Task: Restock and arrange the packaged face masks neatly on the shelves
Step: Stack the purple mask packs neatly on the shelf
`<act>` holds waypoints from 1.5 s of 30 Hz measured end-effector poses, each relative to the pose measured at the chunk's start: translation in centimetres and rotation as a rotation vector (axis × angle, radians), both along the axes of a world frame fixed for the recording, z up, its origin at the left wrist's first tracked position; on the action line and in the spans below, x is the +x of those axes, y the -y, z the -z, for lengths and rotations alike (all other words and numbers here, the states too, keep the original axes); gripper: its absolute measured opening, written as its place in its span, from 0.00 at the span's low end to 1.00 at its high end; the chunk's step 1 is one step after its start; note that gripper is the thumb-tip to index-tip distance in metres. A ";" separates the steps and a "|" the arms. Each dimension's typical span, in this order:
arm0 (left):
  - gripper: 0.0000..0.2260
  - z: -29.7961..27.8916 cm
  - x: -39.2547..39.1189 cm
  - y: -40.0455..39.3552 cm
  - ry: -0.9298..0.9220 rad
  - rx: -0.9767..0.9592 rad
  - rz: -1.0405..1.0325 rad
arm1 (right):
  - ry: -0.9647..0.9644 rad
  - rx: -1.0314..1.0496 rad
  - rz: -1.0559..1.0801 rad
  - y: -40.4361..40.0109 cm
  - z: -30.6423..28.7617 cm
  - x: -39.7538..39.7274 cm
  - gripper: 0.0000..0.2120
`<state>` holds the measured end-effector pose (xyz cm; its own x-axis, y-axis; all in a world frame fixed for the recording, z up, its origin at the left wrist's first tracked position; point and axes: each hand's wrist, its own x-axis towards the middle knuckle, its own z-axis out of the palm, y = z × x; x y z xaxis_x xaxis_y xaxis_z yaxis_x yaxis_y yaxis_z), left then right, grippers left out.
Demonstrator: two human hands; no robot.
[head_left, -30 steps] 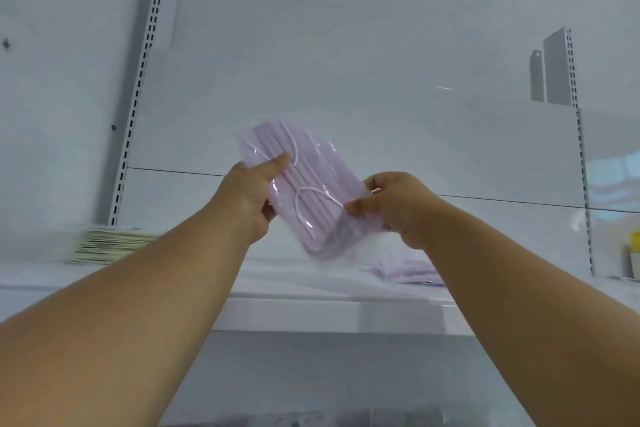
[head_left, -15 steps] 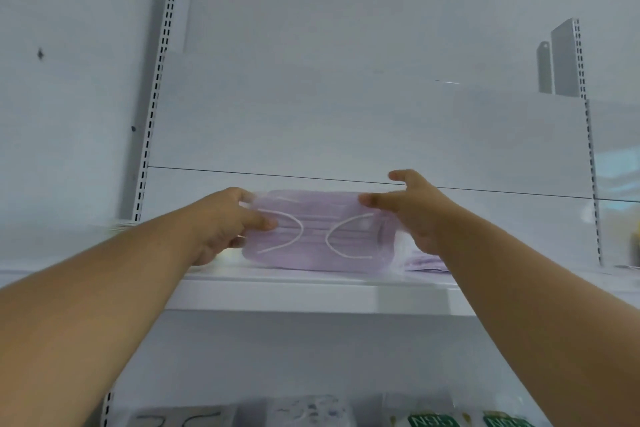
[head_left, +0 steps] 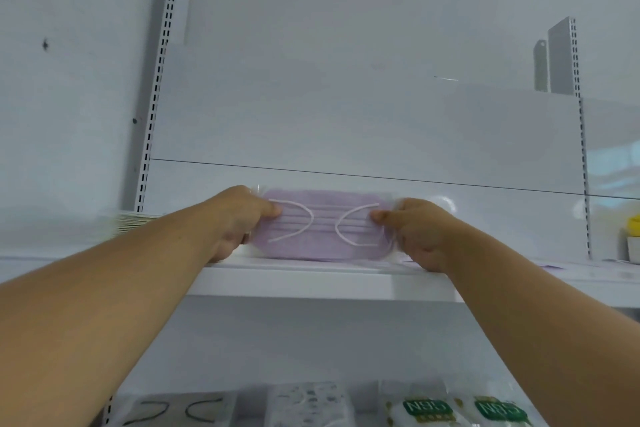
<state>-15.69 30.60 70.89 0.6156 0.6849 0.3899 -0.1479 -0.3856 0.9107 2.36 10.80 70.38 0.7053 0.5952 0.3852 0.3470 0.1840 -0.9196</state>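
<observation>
Lowered from mid-air 1 second ago, the purple mask pack (head_left: 322, 225) now stands on its long edge on the white shelf (head_left: 298, 279), facing outward. Left hand (head_left: 239, 222) pinches its left end, right hand (head_left: 415, 232) pinches its right end. More mask packs (head_left: 311, 404) lie on the shelf below.

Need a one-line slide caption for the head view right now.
Left hand and right hand hold a purple mask pack upright at the front edge of the white shelf.
</observation>
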 end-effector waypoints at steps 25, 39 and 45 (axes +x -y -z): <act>0.06 0.6 -2.8 -0.7 -0.124 0.141 0.066 | 0.177 -0.283 0.062 1.6 -0.3 -0.8 0.07; 0.09 0.6 -2.0 -0.8 -0.120 0.114 -0.060 | 0.221 -0.234 0.144 1.8 -0.2 -0.2 0.09; 0.08 0.5 -2.2 -1.4 -0.092 0.089 -0.100 | 0.214 -0.134 0.119 2.4 0.2 0.0 0.06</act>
<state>-17.86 31.98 70.34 0.5817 0.7102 0.3965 -0.0218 -0.4737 0.8804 2.35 8.45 70.22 0.6845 0.5686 0.4562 0.5479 0.0114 -0.8364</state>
